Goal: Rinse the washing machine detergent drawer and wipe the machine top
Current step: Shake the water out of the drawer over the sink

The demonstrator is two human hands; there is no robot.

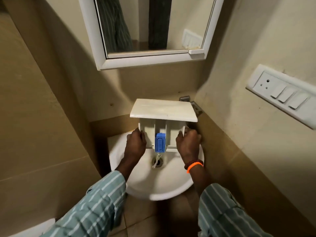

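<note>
Rinsing was the step in hand: your left hand (136, 144) and right hand (189, 144) gripped the white plastic detergent drawer (163, 117) with its blue insert (160, 142), tipped over the white ceramic basin (159, 187), draining. Wiping the machine top comes next, probably.

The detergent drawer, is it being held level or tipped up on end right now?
Tipped on end. The detergent drawer has its front panel uppermost, both hands grip its sides, and water drains from its lower end into the sink.
</note>
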